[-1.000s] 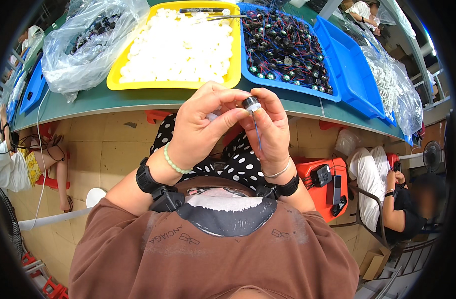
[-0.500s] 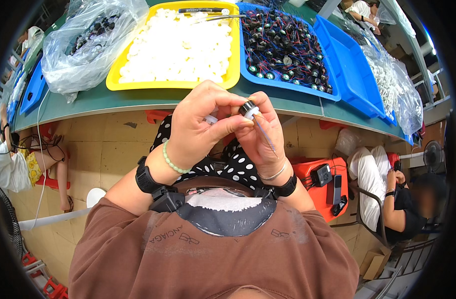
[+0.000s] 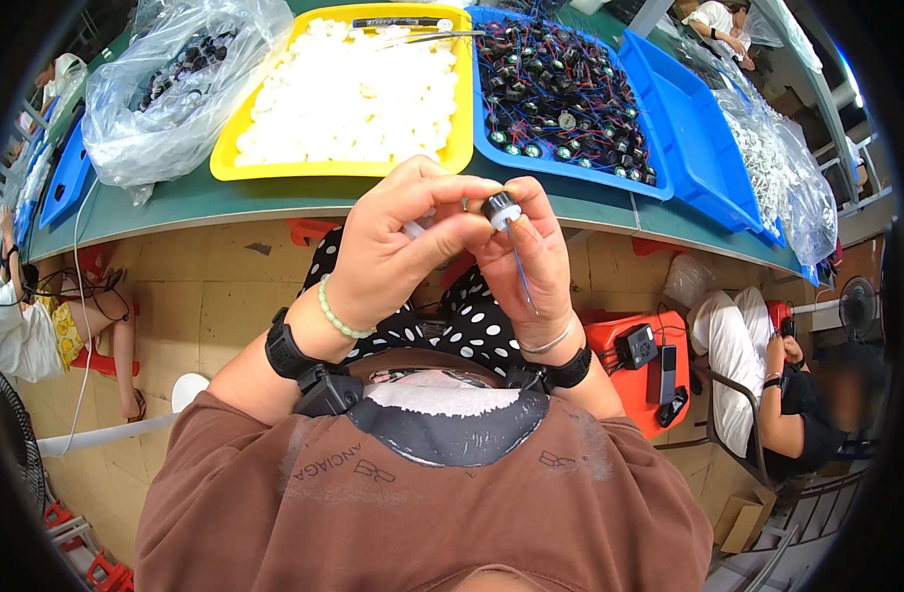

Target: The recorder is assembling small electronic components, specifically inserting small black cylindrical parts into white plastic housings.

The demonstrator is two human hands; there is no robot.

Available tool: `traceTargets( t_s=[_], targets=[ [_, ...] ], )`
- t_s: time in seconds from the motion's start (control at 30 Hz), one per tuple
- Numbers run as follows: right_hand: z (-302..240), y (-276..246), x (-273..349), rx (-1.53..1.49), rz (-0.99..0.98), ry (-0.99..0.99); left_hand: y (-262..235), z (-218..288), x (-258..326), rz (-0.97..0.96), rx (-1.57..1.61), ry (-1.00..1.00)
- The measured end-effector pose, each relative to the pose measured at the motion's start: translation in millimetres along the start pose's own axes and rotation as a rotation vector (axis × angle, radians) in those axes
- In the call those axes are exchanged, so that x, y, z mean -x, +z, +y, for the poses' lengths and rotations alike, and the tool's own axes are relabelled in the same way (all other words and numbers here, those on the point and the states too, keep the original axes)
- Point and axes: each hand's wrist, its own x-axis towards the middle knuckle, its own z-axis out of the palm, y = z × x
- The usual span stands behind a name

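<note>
In front of my chest I pinch a small black round component [image 3: 500, 206] with a white underside between both hands. My left hand [image 3: 405, 225] grips it from the left with thumb and forefinger. From the other side, the thumb and fingers of my right hand [image 3: 527, 252] hold it too. Thin bluish wires [image 3: 522, 268] hang from its white side across my right palm. Tucked in the curl of my left fingers is a small white piece [image 3: 414, 229], partly hidden.
On the green table [image 3: 245, 202] stand a yellow tray [image 3: 220, 158] of white pieces and a blue tray [image 3: 666, 183] of wired black components. Beside these are another blue tray [image 3: 704, 148] and a plastic bag [image 3: 126, 138]. A red stool [image 3: 620, 385] holds electronic devices. People sit on both sides.
The black component has tilted a little, showing more of its dark side and white rim. Its wires now hang more steeply, and my right hand has shifted slightly.
</note>
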Motion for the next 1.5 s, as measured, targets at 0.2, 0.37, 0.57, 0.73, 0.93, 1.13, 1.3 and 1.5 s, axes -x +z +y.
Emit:
traceTargets(
  t_s=[0.2, 0.37, 0.57, 0.73, 0.93, 1.13, 1.3, 1.5],
  targets=[
    [-3, -2, -1, 0.16, -0.063, -0.028, 0, -3, 4, -0.008, -0.036, 0.043],
    [-6, 1, -2, 0.321, -0.038, -0.092, 2, -8, 4, -0.013, 0.034, -0.011],
    [-15, 0, -1, 0.16, -0.066, 0.076, -8, -7, 1, -0.097, -0.002, 0.004],
    [-10, 0, 2, 0.133, 0.005, 0.115, -4, -8, 0, -0.086, -0.028, -0.007],
    [-20, 11, 0, 0.649, 0.044, -0.079, -8, -8, 3, -0.076, 0.199, -0.197],
    [-40, 17, -1, 0.985, -0.054, -0.219, -9, 2, 2, -0.071, 0.218, -0.27],
    [-39, 12, -4, 1.049, -0.033, -0.22, -16, -5, 0, -0.144, -0.034, -0.088],
    [-39, 16, -6, 1.489, -0.217, -0.531, -20, -8, 3, -0.157, -0.088, -0.186]
  ],
)
